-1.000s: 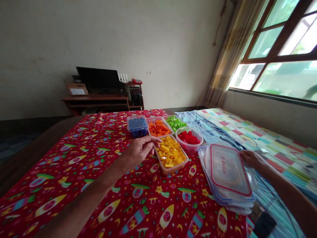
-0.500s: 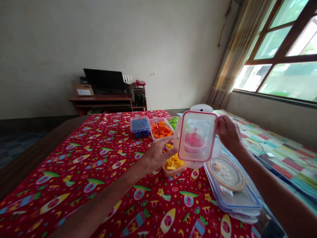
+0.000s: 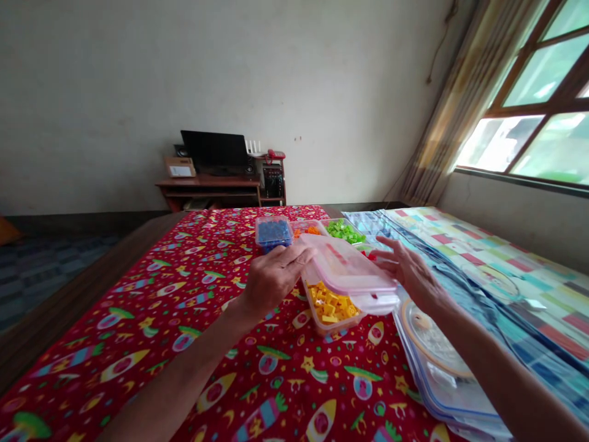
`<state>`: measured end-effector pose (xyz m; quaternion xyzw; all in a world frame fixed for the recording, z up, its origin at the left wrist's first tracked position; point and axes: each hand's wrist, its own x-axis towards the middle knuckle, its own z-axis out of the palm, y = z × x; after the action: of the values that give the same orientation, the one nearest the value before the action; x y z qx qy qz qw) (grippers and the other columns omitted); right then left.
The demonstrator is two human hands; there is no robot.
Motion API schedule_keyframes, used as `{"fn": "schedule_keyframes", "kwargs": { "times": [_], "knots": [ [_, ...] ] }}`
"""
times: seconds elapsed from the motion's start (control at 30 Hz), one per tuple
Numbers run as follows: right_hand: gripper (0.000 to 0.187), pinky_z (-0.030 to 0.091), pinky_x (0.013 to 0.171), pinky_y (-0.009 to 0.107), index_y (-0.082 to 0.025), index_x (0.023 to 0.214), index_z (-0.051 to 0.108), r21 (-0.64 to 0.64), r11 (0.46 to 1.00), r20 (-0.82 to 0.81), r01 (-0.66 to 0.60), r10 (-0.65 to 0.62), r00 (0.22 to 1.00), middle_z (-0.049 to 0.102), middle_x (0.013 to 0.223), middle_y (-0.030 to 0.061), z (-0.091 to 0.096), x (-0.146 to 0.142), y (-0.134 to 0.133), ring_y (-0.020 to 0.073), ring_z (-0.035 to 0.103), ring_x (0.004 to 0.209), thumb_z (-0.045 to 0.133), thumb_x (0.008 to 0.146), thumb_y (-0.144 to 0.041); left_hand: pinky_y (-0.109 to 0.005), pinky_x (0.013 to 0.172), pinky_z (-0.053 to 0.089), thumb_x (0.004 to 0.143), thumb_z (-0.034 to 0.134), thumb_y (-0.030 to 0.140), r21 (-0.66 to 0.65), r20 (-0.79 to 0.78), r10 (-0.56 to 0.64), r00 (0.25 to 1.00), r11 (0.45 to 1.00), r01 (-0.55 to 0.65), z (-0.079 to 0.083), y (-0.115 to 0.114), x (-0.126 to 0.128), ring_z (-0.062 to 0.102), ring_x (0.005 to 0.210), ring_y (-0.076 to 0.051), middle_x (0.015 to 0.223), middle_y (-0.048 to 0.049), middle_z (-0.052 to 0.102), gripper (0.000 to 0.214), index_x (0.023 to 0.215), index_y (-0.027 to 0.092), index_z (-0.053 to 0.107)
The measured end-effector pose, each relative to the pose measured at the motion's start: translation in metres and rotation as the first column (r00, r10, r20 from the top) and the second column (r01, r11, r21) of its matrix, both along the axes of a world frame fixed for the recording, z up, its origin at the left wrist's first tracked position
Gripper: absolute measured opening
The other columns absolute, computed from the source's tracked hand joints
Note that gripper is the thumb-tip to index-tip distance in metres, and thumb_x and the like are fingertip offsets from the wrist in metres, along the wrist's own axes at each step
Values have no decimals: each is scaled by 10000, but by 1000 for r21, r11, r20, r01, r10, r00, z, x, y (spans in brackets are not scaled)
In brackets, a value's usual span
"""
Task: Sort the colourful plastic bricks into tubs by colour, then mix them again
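My left hand (image 3: 278, 274) grips the left edge of a clear plastic lid (image 3: 352, 267) with a pinkish rim. The lid is tilted over a container of yellow toy bricks (image 3: 331, 305) and partly hides it. To the right of the lid, my right hand (image 3: 409, 270) has its fingers apart; whether a fingertip touches the lid I cannot tell. Behind the lid are a container of orange bricks (image 3: 309, 229), one of green bricks (image 3: 344, 231) and a few red pieces (image 3: 367, 254), mostly hidden. A lidded box of blue bricks (image 3: 274, 232) stands at the left.
Flat lids with blue rims (image 3: 448, 393) lie stacked at the right, a round lid (image 3: 435, 334) on top. The red patterned cloth (image 3: 184, 356) covers the surface. A desk (image 3: 216, 181) with a monitor (image 3: 214, 150) stands at the wall.
The lid has gone from upright, facing me, to tilted nearly flat above the yellow bricks. My left hand has taken its edge; my right hand has let go. The view has turned slightly left.
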<state>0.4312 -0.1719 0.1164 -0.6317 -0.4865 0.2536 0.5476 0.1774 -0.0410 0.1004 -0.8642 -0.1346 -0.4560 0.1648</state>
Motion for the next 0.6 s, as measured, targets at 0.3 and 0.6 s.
{"fn": "schedule_keyframes", "kwargs": {
  "times": [0.3, 0.6],
  "knots": [
    [425, 569, 646, 241, -188, 1115, 691, -20, 977, -495, -213, 175, 851, 748, 943, 78, -16, -8, -7, 189, 714, 762, 741, 731, -364, -296, 919, 516, 945, 460, 153, -47, -43, -168, 985, 985, 166, -23, 3, 9, 632, 1069, -180, 1203, -75, 650, 349, 1276, 220, 544],
    [458, 565, 542, 238, -172, 1081, 674, 60, 996, -577, 58, -13, 817, 751, 832, 51, -28, 25, 5, 174, 696, 643, 790, 642, -227, -282, 545, 532, 807, 520, 563, -998, 41, -53, 998, 48, 44, -72, 24, 10, 634, 603, -172, 776, -44, 654, 407, 843, 163, 582]
  ]
}}
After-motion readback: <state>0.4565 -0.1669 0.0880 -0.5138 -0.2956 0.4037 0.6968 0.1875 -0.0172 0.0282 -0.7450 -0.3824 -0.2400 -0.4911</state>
